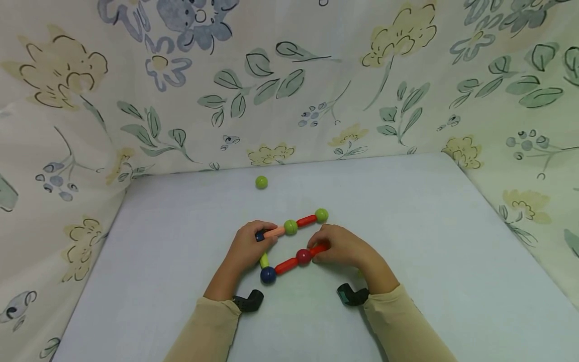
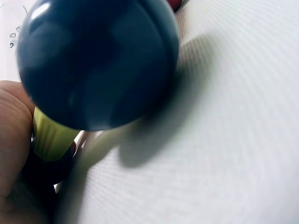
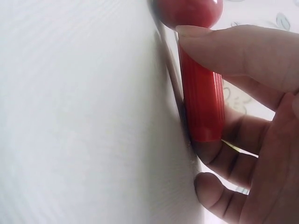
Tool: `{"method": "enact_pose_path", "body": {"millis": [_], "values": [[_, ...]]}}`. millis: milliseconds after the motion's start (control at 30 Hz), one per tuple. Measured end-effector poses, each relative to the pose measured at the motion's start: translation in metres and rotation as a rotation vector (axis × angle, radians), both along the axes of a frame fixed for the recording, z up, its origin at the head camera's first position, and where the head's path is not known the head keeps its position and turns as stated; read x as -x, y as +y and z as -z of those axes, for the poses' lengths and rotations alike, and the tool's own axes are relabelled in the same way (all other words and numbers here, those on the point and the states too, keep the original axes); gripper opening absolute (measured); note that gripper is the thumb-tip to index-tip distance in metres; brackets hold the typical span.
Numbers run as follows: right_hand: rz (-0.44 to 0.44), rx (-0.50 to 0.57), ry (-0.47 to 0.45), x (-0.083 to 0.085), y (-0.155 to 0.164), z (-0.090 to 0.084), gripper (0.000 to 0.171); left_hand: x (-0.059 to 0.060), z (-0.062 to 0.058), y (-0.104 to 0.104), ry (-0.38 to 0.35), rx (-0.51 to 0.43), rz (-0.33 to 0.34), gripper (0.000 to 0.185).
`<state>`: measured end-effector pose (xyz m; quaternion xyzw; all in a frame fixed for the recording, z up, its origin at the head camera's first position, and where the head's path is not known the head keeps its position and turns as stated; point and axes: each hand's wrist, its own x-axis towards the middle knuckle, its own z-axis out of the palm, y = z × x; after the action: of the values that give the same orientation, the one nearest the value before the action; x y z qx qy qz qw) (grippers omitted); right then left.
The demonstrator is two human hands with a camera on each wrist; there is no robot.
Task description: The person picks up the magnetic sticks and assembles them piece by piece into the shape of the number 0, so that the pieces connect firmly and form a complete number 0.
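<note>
On the table point(image 1: 181, 281), the left hand point(image 1: 246, 249) pinches the frame's dark blue corner ball point(image 1: 259, 236), the rod-and-ball loop looks nearly closed, and the right hand point(image 1: 341, 247) grips the red rod point(image 3: 201, 100), its end seemingly unjoined

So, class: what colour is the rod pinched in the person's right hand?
Red. The rod in the right hand shows best in the right wrist view.

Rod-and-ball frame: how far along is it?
Done: top run, orange rod, green ball, red rod, green ball. Lower run joins blue ball to red ball. In hand: left hand holds the left corner, right hand pinches the red rod. Left: right side open; spare green ball unused.
</note>
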<state>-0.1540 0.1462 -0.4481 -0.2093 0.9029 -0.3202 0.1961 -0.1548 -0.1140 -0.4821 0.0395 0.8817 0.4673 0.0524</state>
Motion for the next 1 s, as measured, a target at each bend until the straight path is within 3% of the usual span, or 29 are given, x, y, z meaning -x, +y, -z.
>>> {"method": "enact_pose_path", "body": {"millis": [200, 467, 700, 1000], "values": [[0.057, -0.011, -0.043, -0.001, 0.011, -0.003, 0.031, -0.003, 0.000, -0.002, 0.020, 0.007, 0.011, 0.024], [0.108, -0.015, -0.109, -0.006, 0.058, -0.004, 0.032, -0.004, 0.003, 0.001, -0.002, -0.002, 0.001, 0.022], [0.140, -0.049, -0.167, -0.023, 0.086, -0.010, 0.036, -0.003, 0.001, 0.002, -0.014, -0.007, -0.003, 0.022], [0.149, -0.082, -0.141, -0.044, 0.090, -0.014, 0.030, -0.002, -0.001, -0.002, -0.009, -0.005, -0.006, 0.023]]}}
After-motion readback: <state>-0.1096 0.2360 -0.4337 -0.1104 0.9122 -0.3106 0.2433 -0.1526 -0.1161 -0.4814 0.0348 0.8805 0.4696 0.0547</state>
